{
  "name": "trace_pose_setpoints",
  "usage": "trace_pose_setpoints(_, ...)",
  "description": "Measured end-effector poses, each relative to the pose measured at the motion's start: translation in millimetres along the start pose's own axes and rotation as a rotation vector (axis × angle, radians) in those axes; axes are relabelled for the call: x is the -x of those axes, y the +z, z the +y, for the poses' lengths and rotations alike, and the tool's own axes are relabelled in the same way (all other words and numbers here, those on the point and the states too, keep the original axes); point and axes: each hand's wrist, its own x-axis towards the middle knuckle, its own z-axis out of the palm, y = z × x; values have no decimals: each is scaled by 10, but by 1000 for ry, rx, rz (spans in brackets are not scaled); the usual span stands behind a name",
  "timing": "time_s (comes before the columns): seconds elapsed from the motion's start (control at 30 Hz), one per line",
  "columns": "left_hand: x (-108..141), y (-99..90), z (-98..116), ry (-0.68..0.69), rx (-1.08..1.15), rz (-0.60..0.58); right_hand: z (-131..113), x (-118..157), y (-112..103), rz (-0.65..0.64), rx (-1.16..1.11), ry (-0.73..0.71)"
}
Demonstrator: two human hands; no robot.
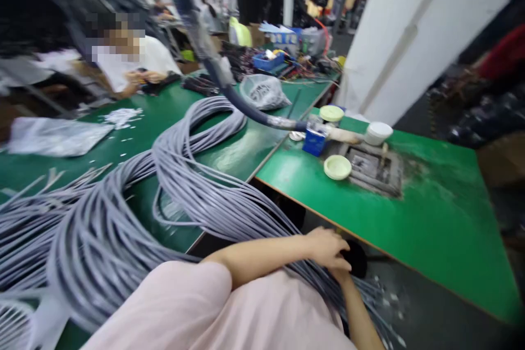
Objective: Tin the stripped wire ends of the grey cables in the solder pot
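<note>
My left hand is in front of my body at the gap between the two tables, its fingers curled and partly blurred. It meets my right hand, whose fingers are mostly hidden. What lies between the fingers cannot be made out. A thick bundle of grey cables runs from the left table, passes beneath my left forearm and comes out past my right forearm. Its loose cable ends, with small pale tips, hang over the floor at the lower right.
Another grey cable coil covers the dark green table. On the bright green table are a grimy square tray, a pale green bowl, a white cup and a blue box. A dark hose hangs across. A co-worker sits opposite.
</note>
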Motion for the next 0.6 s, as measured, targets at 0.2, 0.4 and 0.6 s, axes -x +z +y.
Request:
trace_pose_setpoints(0.2,-794,379,-514,-443,196,-575,-7,1194,-323,309,-144,399)
trace_pose_setpoints(0.4,-960,826,-905,-464,281,-960,-77,2120,7,490,-449,902)
trace_pose_setpoints(0.6,-919,974,-796,-452,442,-1082,101,1758,267,689,-744,926)
